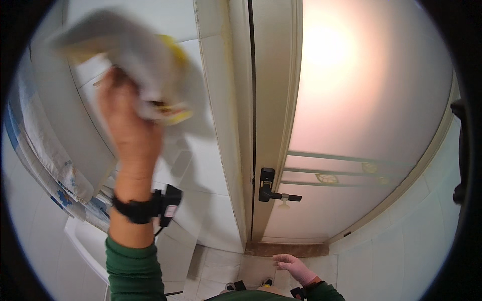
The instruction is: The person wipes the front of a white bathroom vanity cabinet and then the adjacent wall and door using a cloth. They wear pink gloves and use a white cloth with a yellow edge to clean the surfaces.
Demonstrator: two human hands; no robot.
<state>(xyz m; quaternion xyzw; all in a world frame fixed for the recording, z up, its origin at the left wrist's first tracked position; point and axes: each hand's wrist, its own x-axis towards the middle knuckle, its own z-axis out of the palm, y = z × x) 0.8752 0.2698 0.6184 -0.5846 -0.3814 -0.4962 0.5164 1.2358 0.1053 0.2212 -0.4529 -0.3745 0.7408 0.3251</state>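
My left hand (126, 109) is raised in front of the white tiled wall, bare, with a black strap and a small black device at the wrist. Its fingers grip a greyish-white cloth (143, 60) with yellow patches at its edges. Motion blur hides the cloth's folds, and I cannot tell whether it touches the tiles. Low down before my body is my right hand (295, 268), in a pink glove. It holds nothing, and its fingers are loosely bent over the floor.
A door with a frosted glass panel (339, 124) fills the right side, its black lever handle (280, 195) jutting out. Towels (52, 139) hang at the left above a white basin (84, 240). A brown threshold (288, 249) crosses the floor below the door.
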